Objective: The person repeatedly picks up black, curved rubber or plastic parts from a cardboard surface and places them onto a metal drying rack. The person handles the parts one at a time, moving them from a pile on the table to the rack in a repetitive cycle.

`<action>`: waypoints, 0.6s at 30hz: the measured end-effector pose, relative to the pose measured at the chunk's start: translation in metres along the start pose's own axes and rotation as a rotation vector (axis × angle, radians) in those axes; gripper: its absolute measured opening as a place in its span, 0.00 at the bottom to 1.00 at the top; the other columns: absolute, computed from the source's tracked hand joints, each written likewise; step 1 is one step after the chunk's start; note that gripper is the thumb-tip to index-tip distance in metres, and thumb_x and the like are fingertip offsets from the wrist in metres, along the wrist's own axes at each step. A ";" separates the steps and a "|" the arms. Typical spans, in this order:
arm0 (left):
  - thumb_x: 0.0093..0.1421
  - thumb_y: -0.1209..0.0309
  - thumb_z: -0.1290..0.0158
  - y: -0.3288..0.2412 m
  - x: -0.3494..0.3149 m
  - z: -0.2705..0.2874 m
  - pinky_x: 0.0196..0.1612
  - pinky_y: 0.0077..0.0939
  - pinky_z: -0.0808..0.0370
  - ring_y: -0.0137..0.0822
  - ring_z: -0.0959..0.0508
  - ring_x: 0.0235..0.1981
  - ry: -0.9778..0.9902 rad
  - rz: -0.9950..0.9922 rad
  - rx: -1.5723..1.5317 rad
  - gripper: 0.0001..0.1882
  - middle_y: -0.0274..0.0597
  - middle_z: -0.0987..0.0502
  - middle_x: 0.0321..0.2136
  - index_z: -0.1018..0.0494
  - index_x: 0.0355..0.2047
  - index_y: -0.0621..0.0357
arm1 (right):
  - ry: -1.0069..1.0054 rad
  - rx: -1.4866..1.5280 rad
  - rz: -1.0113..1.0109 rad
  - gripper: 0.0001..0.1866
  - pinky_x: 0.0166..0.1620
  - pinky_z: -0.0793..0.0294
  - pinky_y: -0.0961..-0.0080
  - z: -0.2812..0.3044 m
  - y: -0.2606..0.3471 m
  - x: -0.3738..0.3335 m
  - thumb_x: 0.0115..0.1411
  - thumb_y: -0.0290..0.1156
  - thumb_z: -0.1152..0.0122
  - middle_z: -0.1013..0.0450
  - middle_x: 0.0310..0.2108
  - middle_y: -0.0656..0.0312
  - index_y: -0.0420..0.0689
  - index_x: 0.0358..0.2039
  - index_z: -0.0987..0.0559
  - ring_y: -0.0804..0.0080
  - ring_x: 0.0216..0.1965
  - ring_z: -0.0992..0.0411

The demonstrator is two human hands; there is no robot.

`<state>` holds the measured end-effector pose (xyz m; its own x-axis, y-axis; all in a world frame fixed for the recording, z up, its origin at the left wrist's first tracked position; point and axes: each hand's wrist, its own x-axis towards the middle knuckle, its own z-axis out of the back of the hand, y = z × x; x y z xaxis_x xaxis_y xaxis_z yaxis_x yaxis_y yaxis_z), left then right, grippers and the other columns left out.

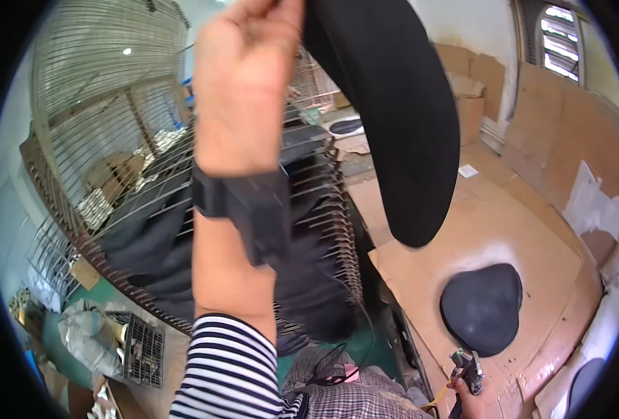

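Note:
My left hand is raised high at the top, its fingers closed on the edge of a long black sole-shaped sheet. The sheet hangs down to the right, with its rounded end lowest; its upper end is cut off by the frame. A black strapped device sits on my left wrist. At the lower right, my right hand grips a spray gun with a yellow hose. Just beyond the gun, a rounded black pad lies on the cardboard, with a pale haze around it.
A large wire rack with black sheets draped over its bars fills the left and middle. Cardboard panels lean at the right. A black crate stands at the lower left. A thin cable hangs near my lap.

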<state>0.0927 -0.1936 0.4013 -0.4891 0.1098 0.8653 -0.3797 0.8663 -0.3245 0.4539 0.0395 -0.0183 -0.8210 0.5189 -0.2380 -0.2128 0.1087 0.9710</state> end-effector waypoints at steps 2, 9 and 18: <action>0.61 0.82 0.61 -0.055 0.059 0.008 0.49 0.31 0.24 0.45 0.25 0.43 0.019 0.084 -0.112 0.10 0.62 0.27 0.38 0.35 0.37 0.83 | 0.035 -0.085 -0.077 0.18 0.27 0.37 0.82 -0.008 -0.003 0.017 0.60 0.38 0.41 0.27 0.36 0.67 0.46 0.49 0.26 0.82 0.23 0.36; 0.61 0.82 0.60 -0.137 0.114 0.036 0.51 0.26 0.26 0.43 0.26 0.41 -0.466 -0.157 0.089 0.09 0.59 0.27 0.40 0.34 0.36 0.82 | 0.155 -0.081 -0.264 0.17 0.13 0.50 0.85 -0.078 0.034 0.057 0.59 0.42 0.41 0.30 0.24 0.71 0.48 0.46 0.25 0.86 0.10 0.46; 0.59 0.82 0.58 -0.205 0.212 0.302 0.49 0.36 0.25 0.46 0.25 0.39 -0.542 -0.008 0.214 0.10 0.57 0.26 0.37 0.33 0.40 0.78 | 0.191 -0.012 -0.021 0.24 0.18 0.46 0.85 -0.186 0.032 0.100 0.60 0.31 0.42 0.37 0.21 0.73 0.50 0.57 0.32 0.86 0.16 0.43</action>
<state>-0.1698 -0.4950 0.5359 -0.7962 -0.2108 0.5671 -0.5080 0.7420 -0.4374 0.2670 -0.0629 -0.0153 -0.9016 0.3462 -0.2595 -0.2367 0.1073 0.9656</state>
